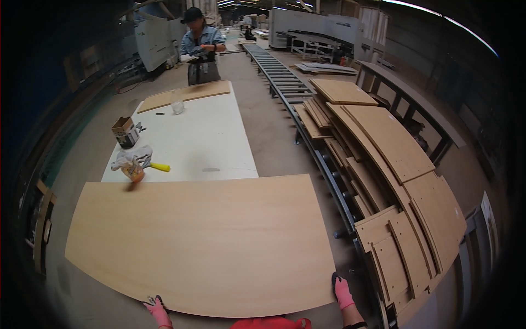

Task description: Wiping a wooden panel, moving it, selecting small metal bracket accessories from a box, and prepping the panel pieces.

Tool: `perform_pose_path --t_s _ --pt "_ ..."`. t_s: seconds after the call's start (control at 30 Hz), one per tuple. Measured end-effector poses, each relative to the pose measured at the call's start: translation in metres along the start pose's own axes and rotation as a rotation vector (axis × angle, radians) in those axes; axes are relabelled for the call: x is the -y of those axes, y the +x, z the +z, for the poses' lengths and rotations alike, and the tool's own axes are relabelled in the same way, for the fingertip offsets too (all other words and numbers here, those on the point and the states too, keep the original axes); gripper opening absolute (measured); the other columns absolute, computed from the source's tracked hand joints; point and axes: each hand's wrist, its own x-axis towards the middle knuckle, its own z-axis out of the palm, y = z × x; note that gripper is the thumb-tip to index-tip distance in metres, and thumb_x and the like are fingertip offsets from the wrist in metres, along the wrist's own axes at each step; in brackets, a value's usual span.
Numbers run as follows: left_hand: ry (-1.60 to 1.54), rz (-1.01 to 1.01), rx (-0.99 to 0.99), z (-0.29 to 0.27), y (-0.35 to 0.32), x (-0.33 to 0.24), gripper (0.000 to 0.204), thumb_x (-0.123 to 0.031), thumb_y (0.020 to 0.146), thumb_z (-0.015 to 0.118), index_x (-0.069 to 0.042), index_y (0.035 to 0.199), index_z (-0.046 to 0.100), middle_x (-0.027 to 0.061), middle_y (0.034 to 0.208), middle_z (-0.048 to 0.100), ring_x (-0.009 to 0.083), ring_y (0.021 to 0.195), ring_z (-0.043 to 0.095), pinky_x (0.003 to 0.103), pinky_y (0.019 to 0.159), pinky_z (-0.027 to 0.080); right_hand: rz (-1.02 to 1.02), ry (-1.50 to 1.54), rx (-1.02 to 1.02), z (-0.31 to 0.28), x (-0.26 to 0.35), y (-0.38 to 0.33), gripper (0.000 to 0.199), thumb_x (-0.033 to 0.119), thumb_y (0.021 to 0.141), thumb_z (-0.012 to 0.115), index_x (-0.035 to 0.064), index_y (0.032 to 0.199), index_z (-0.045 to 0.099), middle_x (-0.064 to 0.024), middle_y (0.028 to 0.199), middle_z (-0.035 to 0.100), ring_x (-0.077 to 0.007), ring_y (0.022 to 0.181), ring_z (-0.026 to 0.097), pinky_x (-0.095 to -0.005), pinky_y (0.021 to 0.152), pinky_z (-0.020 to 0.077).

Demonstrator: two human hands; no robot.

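A large board [203, 241] lies across the desk's [219, 142] near end; beyond it sits a box [125, 131], with stacked panels [383, 181] on the roller conveyor [285, 82] to the right.

A large, light tan wood panel [203, 241] lies flat across the near end of the white worktable [213, 137], its long sides running left to right. Its smooth, bare face is up, and its near edge overhangs toward the person.

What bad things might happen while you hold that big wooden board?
The big board reaches past the white table, gripped only at its near edge by the left hand and right hand, so it might tip or slip. Pushed forward, it could knock over the bottle at its far edge.
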Motion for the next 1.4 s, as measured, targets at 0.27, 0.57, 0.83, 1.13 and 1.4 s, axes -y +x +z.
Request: perform_pose_path --t_s 0.27,0.57,0.83,1.13,1.4 --pt "0.249 0.149 -0.015 0.003 0.076 -0.033 0.053 -0.023 0.080 0.066 0.004 0.120 0.044 0.0137 0.096 0.059 0.0248 0.072 0.057 0.037 0.057 0.049 -0.083 0.114 0.257 0.020 0.026 -0.013 0.039 0.032 0.091 0.042 -0.0025 0.098 0.058 -0.0237 0.092 0.061 -0.0381 0.090 0.058 -0.0410 0.076 0.0440" --pt "0.030 0.252 0.246 0.101 -0.135 -0.167 0.043 -0.031 0.090 0.048 -0.008 0.127 0.047 0.0099 0.107 0.061 0.0175 0.079 0.058 0.027 0.051 0.044 -0.297 -0.126 0.792 -0.023 0.008 0.052 0.043 0.038 0.091 0.040 0.0033 0.112 0.054 -0.0228 0.103 0.059 -0.0378 0.100 0.055 -0.0428 0.087 0.0429" --pt "-0.432 -0.262 0.442 0.212 -0.355 -0.167 0.041 -0.041 0.088 0.052 -0.010 0.114 0.050 0.0074 0.085 0.059 0.0104 0.046 0.041 0.024 0.041 0.038 -0.276 -0.232 0.742 -0.092 -0.056 0.151 0.049 0.040 0.086 0.047 0.0056 0.122 0.047 -0.0171 0.113 0.057 -0.0312 0.103 0.056 -0.0388 0.088 0.0437" --pt "-0.418 -0.221 0.460 0.221 -0.339 -0.158 0.032 -0.042 0.088 0.051 -0.011 0.097 0.051 0.0022 0.075 0.053 0.0108 0.047 0.043 0.022 0.037 0.033 -0.263 -0.111 0.866 -0.091 -0.095 0.183 0.050 0.038 0.086 0.048 0.0018 0.119 0.048 -0.0176 0.118 0.054 -0.0308 0.106 0.054 -0.0383 0.089 0.0434" --pt "-0.357 -0.201 0.357 0.215 -0.316 -0.146 0.035 -0.044 0.087 0.049 -0.011 0.102 0.051 0.0033 0.080 0.052 0.0104 0.058 0.047 0.023 0.038 0.034 -0.321 -0.099 0.892 -0.093 -0.091 0.201 0.049 0.038 0.085 0.049 0.0016 0.118 0.048 -0.0170 0.114 0.056 -0.0306 0.103 0.055 -0.0390 0.088 0.0436"
